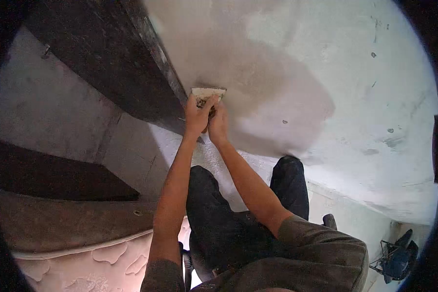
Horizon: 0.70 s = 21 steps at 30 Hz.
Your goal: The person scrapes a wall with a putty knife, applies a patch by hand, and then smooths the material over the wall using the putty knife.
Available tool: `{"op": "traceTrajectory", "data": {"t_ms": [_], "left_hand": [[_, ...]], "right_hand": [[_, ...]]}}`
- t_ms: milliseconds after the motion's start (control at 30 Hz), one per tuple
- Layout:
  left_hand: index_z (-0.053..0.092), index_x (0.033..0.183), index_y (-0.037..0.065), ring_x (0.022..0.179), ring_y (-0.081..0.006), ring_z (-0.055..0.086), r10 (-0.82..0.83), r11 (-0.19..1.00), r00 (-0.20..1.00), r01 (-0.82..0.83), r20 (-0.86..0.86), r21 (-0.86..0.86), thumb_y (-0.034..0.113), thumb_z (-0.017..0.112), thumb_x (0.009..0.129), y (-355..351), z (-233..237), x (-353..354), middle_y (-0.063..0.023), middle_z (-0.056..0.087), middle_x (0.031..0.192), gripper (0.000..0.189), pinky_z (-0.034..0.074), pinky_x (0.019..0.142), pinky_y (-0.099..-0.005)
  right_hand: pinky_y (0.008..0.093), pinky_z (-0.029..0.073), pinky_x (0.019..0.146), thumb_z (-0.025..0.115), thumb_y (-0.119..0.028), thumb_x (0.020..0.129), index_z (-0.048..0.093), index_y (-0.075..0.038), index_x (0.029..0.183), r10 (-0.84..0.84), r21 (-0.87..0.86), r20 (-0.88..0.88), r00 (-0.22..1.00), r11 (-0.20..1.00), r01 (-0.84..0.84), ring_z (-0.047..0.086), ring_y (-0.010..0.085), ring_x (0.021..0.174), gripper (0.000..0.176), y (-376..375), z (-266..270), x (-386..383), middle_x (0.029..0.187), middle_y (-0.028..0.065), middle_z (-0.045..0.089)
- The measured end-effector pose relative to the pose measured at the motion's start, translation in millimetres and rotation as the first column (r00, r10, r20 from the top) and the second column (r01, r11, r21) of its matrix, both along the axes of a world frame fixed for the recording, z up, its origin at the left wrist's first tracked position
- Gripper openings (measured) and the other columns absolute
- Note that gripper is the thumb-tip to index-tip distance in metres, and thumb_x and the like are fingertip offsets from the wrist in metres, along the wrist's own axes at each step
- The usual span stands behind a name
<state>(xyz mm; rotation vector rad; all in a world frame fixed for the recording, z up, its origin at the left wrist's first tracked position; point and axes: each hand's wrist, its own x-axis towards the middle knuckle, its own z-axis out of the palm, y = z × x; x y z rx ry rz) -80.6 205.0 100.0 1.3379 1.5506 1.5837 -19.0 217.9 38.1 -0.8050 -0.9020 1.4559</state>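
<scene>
Both hands meet on a wide, pale-bladed scraper (208, 92), whose blade edge lies against the wall (277, 87) beside a dark wooden frame. My left hand (195, 117) is closed on its left side, with the fingers reaching up onto the blade. Wrapped around the right side and handle is my right hand (218, 119). Dark residue marks the blade near the fingers. A large brownish-grey damp-looking patch spreads over the wall around and to the right of the scraper.
The dark wooden frame (131, 63) runs diagonally at upper left. A dark board (58, 175) and a pink quilted mattress (107, 258) lie at lower left. My knees are bent below the hands. A dark blue object (399, 258) stands at lower right.
</scene>
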Motion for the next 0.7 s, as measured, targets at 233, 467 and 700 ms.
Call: {"op": "traceTrajectory", "data": {"t_ms": [233,467,700], "left_hand": [[0.057,0.098,-0.001,0.080,-0.0167,0.061,0.000,0.993,0.999,0.005,0.045,-0.117,0.027,0.072,0.083,-4,10,5,-0.0094,0.065,0.090,0.035,0.049,0.071,-0.0314],[0.059,0.098,-0.002,0.079,-0.0164,0.062,-0.003,0.998,0.995,0.009,0.095,-0.057,0.029,0.072,0.083,-2,4,11,-0.0092,0.066,0.090,0.037,0.049,0.069,-0.0308],[0.058,0.101,-0.001,0.084,-0.0152,0.060,-0.067,0.995,0.992,0.075,0.111,-0.067,0.024,0.071,0.084,10,-15,2,-0.0076,0.065,0.096,0.033,0.048,0.075,-0.0291]], "right_hand": [[0.0322,0.042,0.077,0.040,-0.040,0.098,0.060,0.004,0.097,0.010,-0.135,-0.109,0.994,0.991,-0.025,0.052,0.0167,0.086,0.048,4,-11,-3,0.093,0.0078,0.060],[0.0335,0.041,0.063,0.039,-0.033,0.098,0.059,0.004,0.084,-0.062,-0.051,0.096,0.993,0.996,0.067,0.050,0.0137,0.071,0.045,0,5,8,0.076,0.0052,0.059],[0.0272,0.032,0.037,0.036,-0.036,0.098,0.057,-0.004,0.081,-0.142,0.077,0.179,0.974,0.988,0.130,0.047,0.0117,0.048,0.042,8,-8,3,0.069,0.0046,0.055]]}}
